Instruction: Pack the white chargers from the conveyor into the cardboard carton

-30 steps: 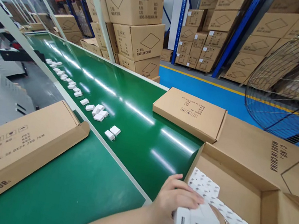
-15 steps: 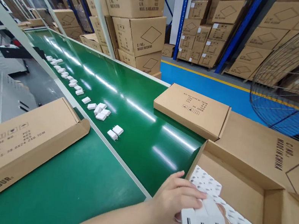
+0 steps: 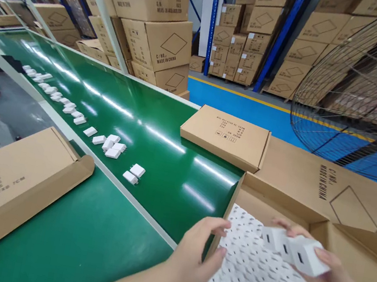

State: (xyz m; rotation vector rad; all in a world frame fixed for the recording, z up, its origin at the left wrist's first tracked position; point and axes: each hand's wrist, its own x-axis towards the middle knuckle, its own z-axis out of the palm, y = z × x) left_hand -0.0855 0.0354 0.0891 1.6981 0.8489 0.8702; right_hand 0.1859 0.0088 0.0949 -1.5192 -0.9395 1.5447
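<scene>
In my right hand (image 3: 328, 275), closed around it, is a row of three white USB chargers (image 3: 295, 251), their port ends facing me. My left hand (image 3: 196, 252) is apart from them with thumb and fingers spread, holding nothing, over the near left side of an open cardboard box (image 3: 285, 199). Inside that box lies a broad layer of white chargers (image 3: 251, 278) with small dark marks, packed close together. On the green conveyor belt (image 3: 160, 194), two loose chargers (image 3: 134, 173) lie side by side, left of my left hand.
More loose chargers (image 3: 113, 146) trail up the belt's left side. A closed flat carton (image 3: 224, 135) rests beyond the open box, and another long carton (image 3: 15, 188) lies at the left. A wire-cage fan (image 3: 350, 92) stands at the right. Stacked cartons (image 3: 154, 42) line the belt's far side.
My left hand has let go of the chargers and drawn back to the left, its fingers spreading. My right hand has moved right with the three chargers, uncovering the packed layer.
</scene>
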